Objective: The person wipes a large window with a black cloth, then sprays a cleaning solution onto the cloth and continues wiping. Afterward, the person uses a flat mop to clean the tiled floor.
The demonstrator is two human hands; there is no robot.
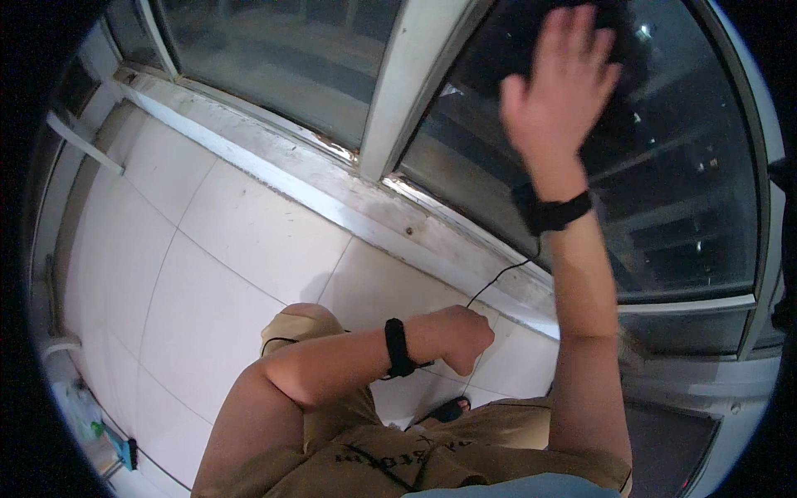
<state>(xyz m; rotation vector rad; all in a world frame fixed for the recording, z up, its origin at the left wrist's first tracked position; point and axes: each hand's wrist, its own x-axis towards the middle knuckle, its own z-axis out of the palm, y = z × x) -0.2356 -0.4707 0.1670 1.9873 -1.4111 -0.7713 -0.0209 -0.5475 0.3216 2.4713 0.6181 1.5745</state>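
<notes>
My right hand (563, 93) is raised before a dark glass window pane (672, 174), its back towards me and its fingers a little apart. It looks slightly blurred and holds nothing I can see; whether it touches the glass is unclear. A black wrist strap (563, 213) circles that wrist, and a thin black cable (498, 274) hangs from near it. My left hand (467, 336) is curled in front of my body, above the tiled floor. The cable meets its upper edge in view. Its palm is hidden. Another black strap (398, 347) is on the left wrist.
A worn white sill (299, 165) runs under the windows, with a pale post (405, 81) between panes. White floor tiles (205, 292) spread left. A blue object (118, 445) lies at the lower left. A dark panel (672, 442) stands at the lower right.
</notes>
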